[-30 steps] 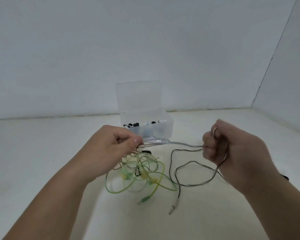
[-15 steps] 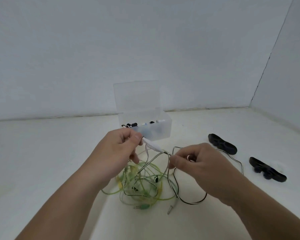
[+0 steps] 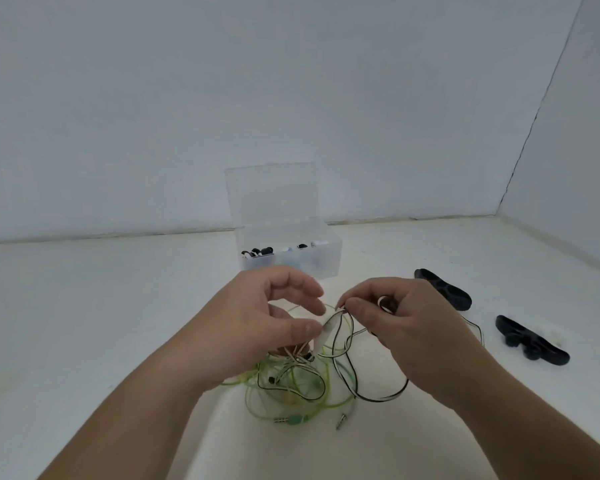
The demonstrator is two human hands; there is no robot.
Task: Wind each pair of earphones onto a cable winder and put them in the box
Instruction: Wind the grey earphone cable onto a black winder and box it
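At centre frame the right hand [image 3: 413, 327] pinches the black-and-white earphones [image 3: 326, 336] in a closed grip, the left hand [image 3: 267, 327] clamped on the same pair above the table [image 3: 118, 323] — 2 cable winders [image 3: 444, 289] lie to the right, nearest the right hand, long axes slanting lower right.

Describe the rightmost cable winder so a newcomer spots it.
Find the clear open-lidded box at the back of the table. Right of it lie two black winders. The rightmost winder is nearer the camera; the other winder sits closer to the box.
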